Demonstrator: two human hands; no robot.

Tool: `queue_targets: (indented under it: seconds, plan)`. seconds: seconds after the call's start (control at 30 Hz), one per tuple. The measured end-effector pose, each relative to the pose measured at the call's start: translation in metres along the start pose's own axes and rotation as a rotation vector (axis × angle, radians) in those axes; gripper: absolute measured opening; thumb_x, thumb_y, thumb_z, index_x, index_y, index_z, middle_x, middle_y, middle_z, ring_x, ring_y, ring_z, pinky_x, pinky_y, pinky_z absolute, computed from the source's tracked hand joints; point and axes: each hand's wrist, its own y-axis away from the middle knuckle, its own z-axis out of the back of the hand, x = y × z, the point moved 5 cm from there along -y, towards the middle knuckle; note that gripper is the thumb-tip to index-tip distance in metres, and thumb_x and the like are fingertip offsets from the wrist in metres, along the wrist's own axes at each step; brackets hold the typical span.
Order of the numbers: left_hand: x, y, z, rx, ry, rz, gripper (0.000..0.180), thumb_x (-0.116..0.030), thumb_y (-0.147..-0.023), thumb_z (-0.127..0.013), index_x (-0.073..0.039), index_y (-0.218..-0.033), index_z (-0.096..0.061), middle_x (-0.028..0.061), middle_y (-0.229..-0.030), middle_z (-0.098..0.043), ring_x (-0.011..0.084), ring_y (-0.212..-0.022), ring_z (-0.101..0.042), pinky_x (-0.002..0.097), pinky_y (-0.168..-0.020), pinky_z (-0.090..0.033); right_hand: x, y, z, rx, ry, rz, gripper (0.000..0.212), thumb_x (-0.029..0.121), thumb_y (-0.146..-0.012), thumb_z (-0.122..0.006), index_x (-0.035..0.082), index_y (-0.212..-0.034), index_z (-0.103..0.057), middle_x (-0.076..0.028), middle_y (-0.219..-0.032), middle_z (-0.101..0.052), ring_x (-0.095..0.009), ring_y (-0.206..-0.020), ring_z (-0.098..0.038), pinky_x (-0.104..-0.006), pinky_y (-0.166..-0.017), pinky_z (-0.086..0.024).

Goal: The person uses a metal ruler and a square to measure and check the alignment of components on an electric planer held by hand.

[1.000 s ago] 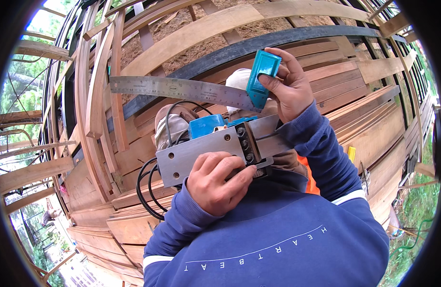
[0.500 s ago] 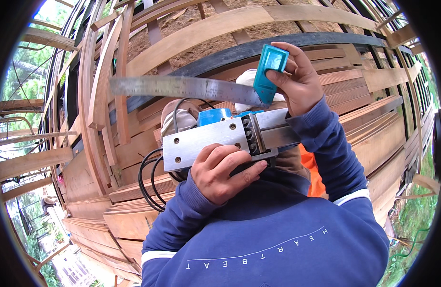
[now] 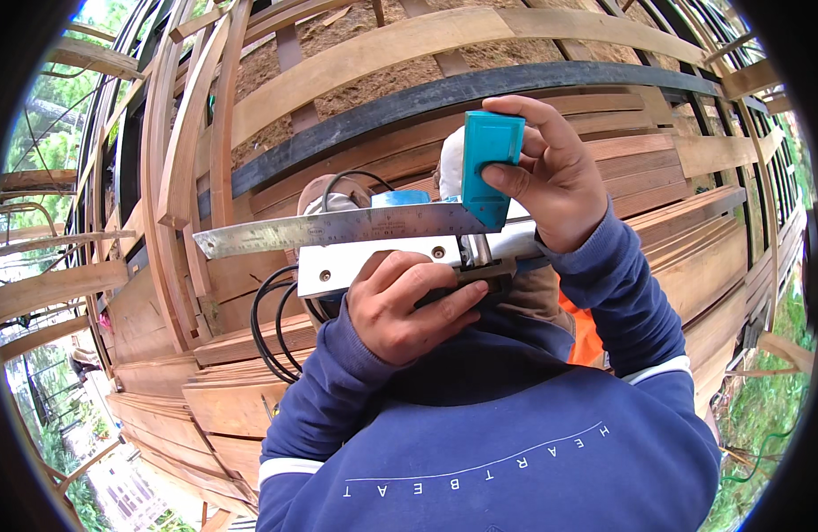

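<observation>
My right hand point(image 3: 555, 168) pinches the teal handle of a try square point(image 3: 493, 164) between thumb and fingers. Its steel blade, marked with a scale, stretches leftward and passes over the far edge of an electric planer point(image 3: 338, 277). The planer lies with its flat silver sole facing up; parts of its blue body show behind the blade. Around the near side of the planer, my left hand point(image 3: 400, 306) is closed, its fingers over the sole beside the cutter opening. Whether the blade touches the sole, I cannot tell.
A black cord point(image 3: 265, 332) loops at the planer's left. Stacked wooden boards point(image 3: 693, 235) lie on both sides, with upright timber strips point(image 3: 174, 177) at the left. A dark beam point(image 3: 382, 106) crosses beyond the planer. Something orange point(image 3: 582, 332) shows by my right sleeve.
My right hand has come nearer and slightly left, turning the try square. Its blade has swung down from above the planer to the sole's far edge. My left hand keeps its grip.
</observation>
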Motion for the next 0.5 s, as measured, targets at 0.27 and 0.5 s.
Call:
queue_targets:
  seconds: [0.27,0.5]
  plan:
    - [-0.001,0.008,0.001,-0.019,-0.147,0.026,0.054,-0.028,-0.057,-0.092,-0.029,-0.111,-0.081,-0.0048,-0.098,-0.056,0.019,-0.094,-0.056,0.0364,-0.083,-0.044,-0.002,-0.001,-0.012,0.028,0.018,-0.012,0.054,-0.009,-0.096,-0.065,0.008,-0.145,-0.048,-0.008,-0.109,-0.069,-0.012,-0.103,-0.066,-0.0281,-0.09,-0.056]
    - [-0.006,0.008,0.002,-0.076,-0.241,0.021,0.049,-0.034,-0.058,-0.091,-0.035,-0.106,-0.081,-0.006,-0.113,-0.058,0.0222,-0.112,-0.054,0.0466,-0.104,-0.038,-0.003,0.0,-0.014,0.036,0.004,-0.044,0.055,-0.008,-0.097,-0.064,0.008,-0.147,-0.047,-0.008,-0.109,-0.069,-0.013,-0.103,-0.066,-0.0285,-0.09,-0.056]
